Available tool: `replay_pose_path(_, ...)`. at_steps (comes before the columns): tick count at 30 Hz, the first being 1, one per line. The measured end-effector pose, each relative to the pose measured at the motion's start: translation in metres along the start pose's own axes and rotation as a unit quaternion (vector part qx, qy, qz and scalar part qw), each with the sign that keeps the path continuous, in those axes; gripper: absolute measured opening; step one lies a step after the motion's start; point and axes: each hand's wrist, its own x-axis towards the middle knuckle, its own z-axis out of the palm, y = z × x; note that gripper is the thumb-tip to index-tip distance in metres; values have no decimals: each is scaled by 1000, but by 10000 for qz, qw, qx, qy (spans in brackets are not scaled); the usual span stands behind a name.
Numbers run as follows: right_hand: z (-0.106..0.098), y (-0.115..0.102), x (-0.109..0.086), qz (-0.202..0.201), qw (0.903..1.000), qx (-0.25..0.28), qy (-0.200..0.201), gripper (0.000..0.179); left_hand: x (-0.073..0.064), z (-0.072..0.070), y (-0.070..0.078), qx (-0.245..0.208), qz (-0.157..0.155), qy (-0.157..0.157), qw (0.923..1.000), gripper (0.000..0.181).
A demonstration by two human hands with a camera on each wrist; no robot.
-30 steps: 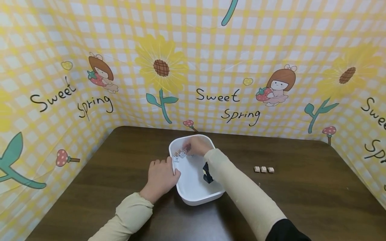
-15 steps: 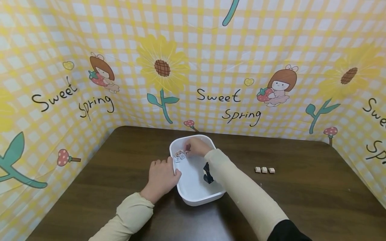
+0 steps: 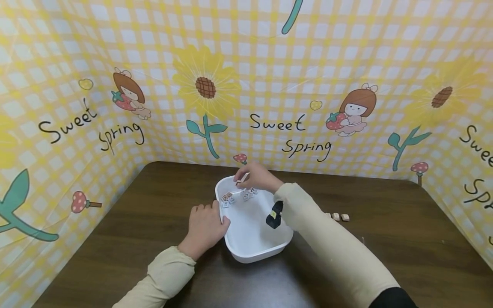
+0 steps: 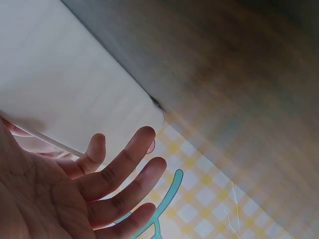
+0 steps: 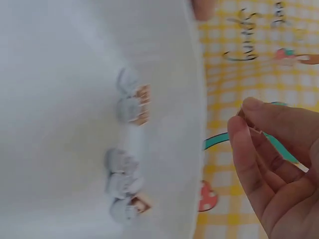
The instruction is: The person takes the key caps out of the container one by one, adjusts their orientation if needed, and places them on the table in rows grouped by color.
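Note:
A white plastic tub (image 3: pixel 256 252) stands on the table, with several small white and brown keycaps (image 3: pixel 248 194) along its far side. My right hand (image 3: pixel 258 176) is raised over the tub's far rim. In the right wrist view the thumb and index finger pinch a small brown keycap (image 5: pixel 242 113), mostly hidden by the fingertips. My left hand (image 3: pixel 206 224) holds the tub's left rim, thumb over the edge. In the left wrist view its other fingers (image 4: pixel 119 184) stretch loosely beside the outer wall.
On the dark wooden table (image 3: pixel 154 205), a short row of cream keycaps (image 3: pixel 345 217) lies right of the tub, partly covered by the right sleeve. A yellow checked cloth (image 3: pixel 262 85) hangs behind and along both sides. A black wrist camera (image 3: pixel 274 216) overlaps the tub.
My right hand has lifted out of the tub with a keycap, up to the far rim. Keycaps beneath it now show. The left hand has stayed in place.

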Motion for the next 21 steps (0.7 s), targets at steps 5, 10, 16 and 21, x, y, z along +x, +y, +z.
replay_pose_path(5,-13,-5,-19,-191,9985,506,34,19,1,1,-1,-35,-45,-89,9999,39)
replay_pose_path(10,-21,-3,-38,-357,9958,829,121,17,2,2,-1,-37,-69,-58,10000,39)
replay_pose_path(16,-25,9,-58,-304,9946,988,91,16,1,5,-2,-57,-38,11,10000,38)
replay_pose_path(21,-31,19,-74,-221,9958,825,333,15,1,6,-2,-63,-41,47,10000,37)
